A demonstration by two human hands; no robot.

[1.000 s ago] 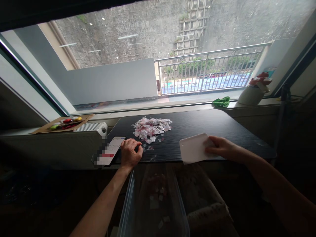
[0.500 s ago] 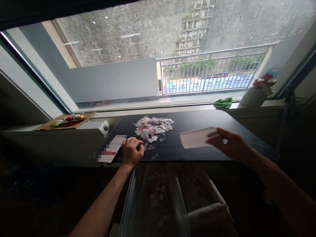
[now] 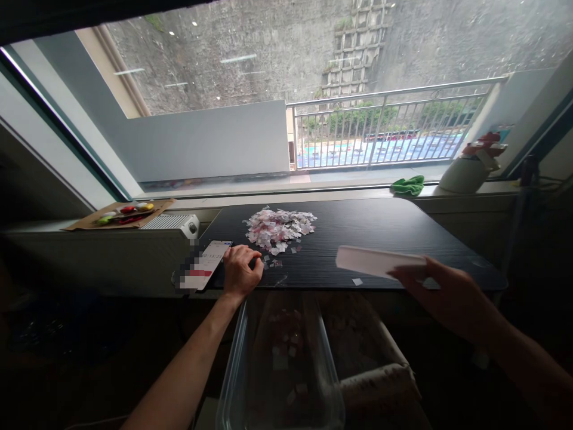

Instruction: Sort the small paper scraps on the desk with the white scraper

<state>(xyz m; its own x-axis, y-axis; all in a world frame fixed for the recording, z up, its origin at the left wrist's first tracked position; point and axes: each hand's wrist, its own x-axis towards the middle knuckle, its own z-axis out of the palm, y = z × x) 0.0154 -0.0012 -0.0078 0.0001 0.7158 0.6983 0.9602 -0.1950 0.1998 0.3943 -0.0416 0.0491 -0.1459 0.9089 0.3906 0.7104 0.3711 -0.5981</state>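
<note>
My right hand (image 3: 441,292) grips a flat, pale card (image 3: 373,261) at its right end and holds it tilted over the right part of the black table (image 3: 385,224). A small white paper scrap (image 3: 357,281) lies below the card, near the table's front edge. My left hand (image 3: 243,272) rests at that edge, its fingers curled and nothing visible in them. Just left of it lies a phone (image 3: 213,258) with a lit screen. Beyond the left hand is a heap of small paper scraps (image 3: 278,228), with several loose bits nearby.
Below the table edge stand a clear plastic bin (image 3: 331,382) with scraps inside and a pale, open-topped container (image 3: 380,376). On the windowsill are a green cloth (image 3: 407,186) and a rounded pale container (image 3: 465,172). A white radiator (image 3: 172,224) stands left of the table.
My right hand has moved right and nearer to me with the card, which now looks more edge-on. The single scrap beneath the card has come into view. My left hand stays put.
</note>
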